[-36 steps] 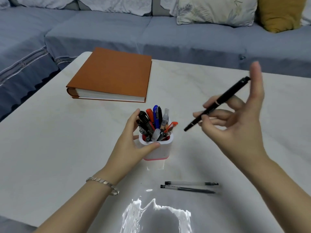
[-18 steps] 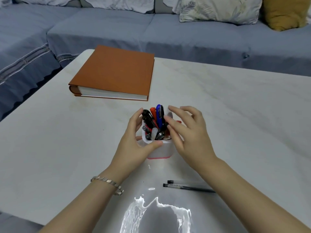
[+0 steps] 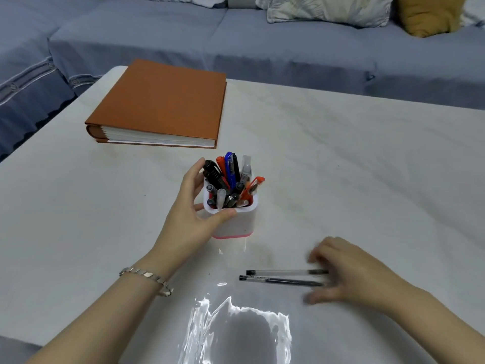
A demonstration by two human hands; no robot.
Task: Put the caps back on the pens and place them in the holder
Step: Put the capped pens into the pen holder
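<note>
Steadying the holder (image 3: 233,222) with my left hand (image 3: 194,222) wrapped around it, right hand (image 3: 349,274) spread over two near pens (image 3: 283,277); next, I judge, pinch one

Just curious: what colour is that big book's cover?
Orange-brown book, seen in the head view.

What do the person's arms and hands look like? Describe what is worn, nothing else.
Both forearms are bare, with no sleeves in view. The left wrist carries a silver-coloured metal bracelet of flat faceted links. The left hand shows no ring or glove. The right hand is ungloved, its fingers motion-blurred, so fine detail cannot be told.
</note>
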